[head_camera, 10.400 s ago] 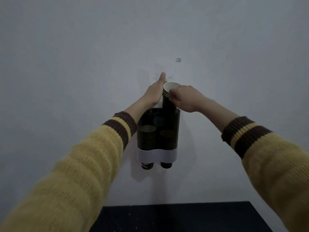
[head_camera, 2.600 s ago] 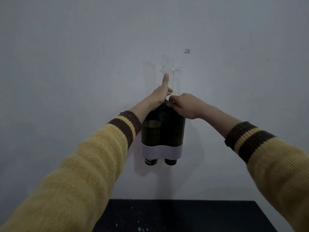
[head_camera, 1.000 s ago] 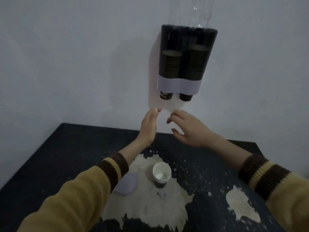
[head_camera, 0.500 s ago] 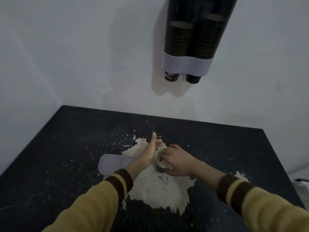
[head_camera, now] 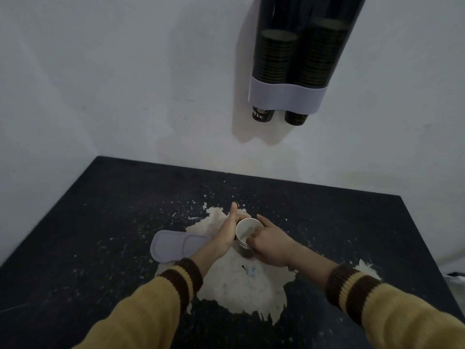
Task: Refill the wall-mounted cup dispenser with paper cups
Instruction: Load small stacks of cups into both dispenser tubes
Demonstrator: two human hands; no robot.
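A dark two-tube cup dispenser (head_camera: 289, 94) hangs on the white wall at upper right, its top cut off by the frame. Stacked dark cups fill both tubes, and a cup bottom pokes out under each. On the black table stands a paper cup (head_camera: 245, 234), dark outside and white inside. My left hand (head_camera: 227, 234) presses against its left side with the thumb up. My right hand (head_camera: 270, 244) grips its right side, fingers over the rim.
The dispenser's grey double-oval lid (head_camera: 176, 245) lies flat on the black table (head_camera: 100, 210), just left of my left hand. A large pale worn patch (head_camera: 239, 288) and scattered flecks mark the tabletop. The table's right edge runs close to my right sleeve.
My hands came down from the dispenser's top to the table and closed around the paper cup. Over the last half second the cup has tilted slightly toward me; the view dropped.
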